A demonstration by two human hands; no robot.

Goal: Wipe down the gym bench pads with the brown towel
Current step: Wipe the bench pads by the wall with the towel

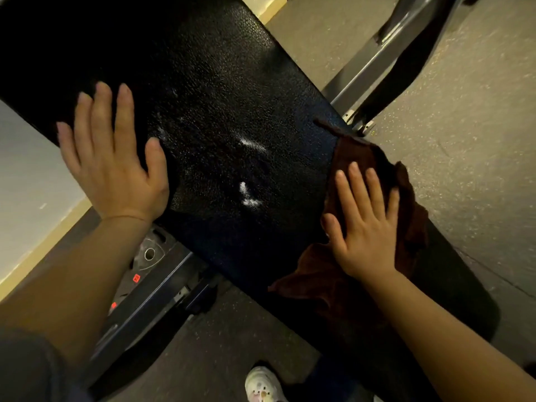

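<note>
Two hands lie on a big black bench pad (220, 117). The pad is bumpy and shiny, and it runs slanted across the view from the top left down to the bottom right. A few white wet spots (249, 195) sit near the middle of it.

The left hand (113, 161) lies flat on the pad near its left edge. Its fingers are straight and spread apart, and it holds nothing.

The right hand (362, 221) lies flat on the brown towel (324, 274). Its fingers are straight and a little apart, and they press down on the cloth without curling round it. The towel is dark brown and all crumpled. It lies on the right side of the pad, and part of it hangs over the pad's far edge. One corner of the towel sticks up toward the top, and another floppy part spreads out below the hand, toward the person.

Under the pad on the left you can see the dark metal frame (156, 288) with small red stickers (136, 277) on it. More grey metal bars (385, 59) go off at the top right. The floor (464, 146) is grey and speckled. A pale wall (32, 181) with a yellow strip along its bottom is on the left. A white shoe (262, 384) peeks out at the bottom.
</note>
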